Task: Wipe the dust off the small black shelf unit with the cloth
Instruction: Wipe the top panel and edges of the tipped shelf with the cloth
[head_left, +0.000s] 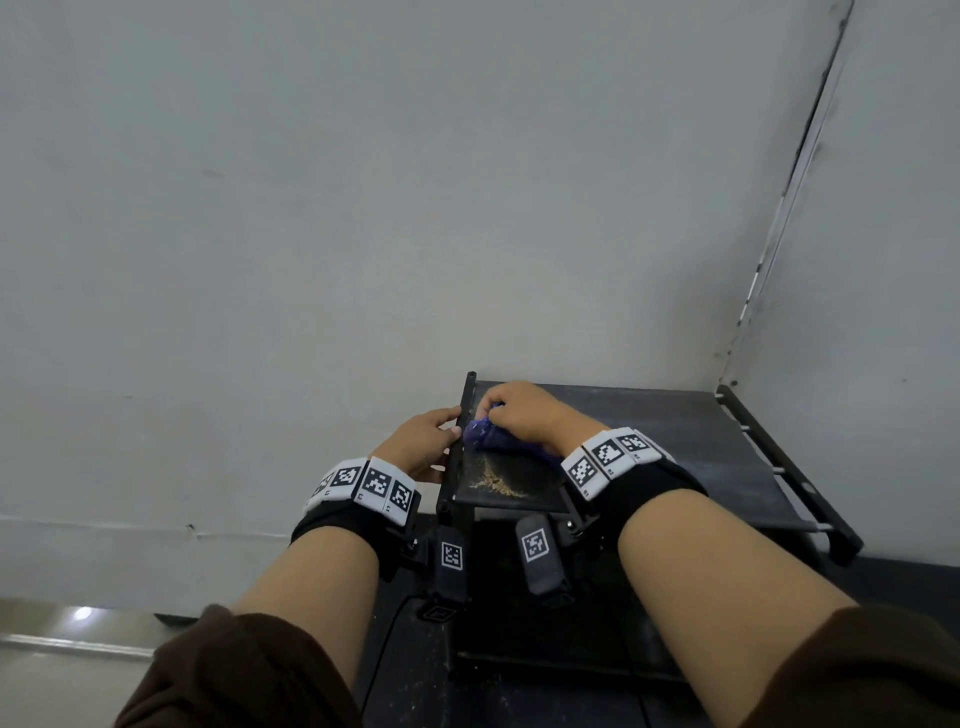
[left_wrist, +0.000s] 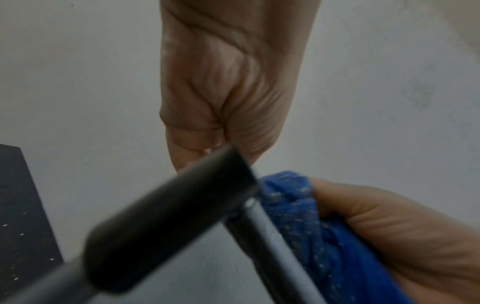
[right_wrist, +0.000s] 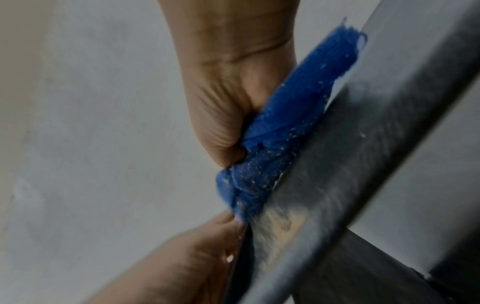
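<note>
The small black shelf unit (head_left: 665, 441) stands in a wall corner. A streak of tan dust (head_left: 493, 483) lies on its top panel near the front left. My right hand (head_left: 519, 410) grips a bunched blue cloth (head_left: 488, 439) and presses it onto the panel at the left edge. Dust specks cling to the cloth (right_wrist: 285, 123) where it meets the shelf top (right_wrist: 350, 185). My left hand (head_left: 423, 441) holds the unit's left side rail (left_wrist: 168, 216), thumb on top; its fingertips are hidden behind the rail.
Grey walls close in behind and to the right of the unit. A lower shelf (head_left: 545, 670) and dark floor lie beneath the top panel. A pale floor strip (head_left: 78, 634) runs at the lower left. Wrist cameras hang under both forearms.
</note>
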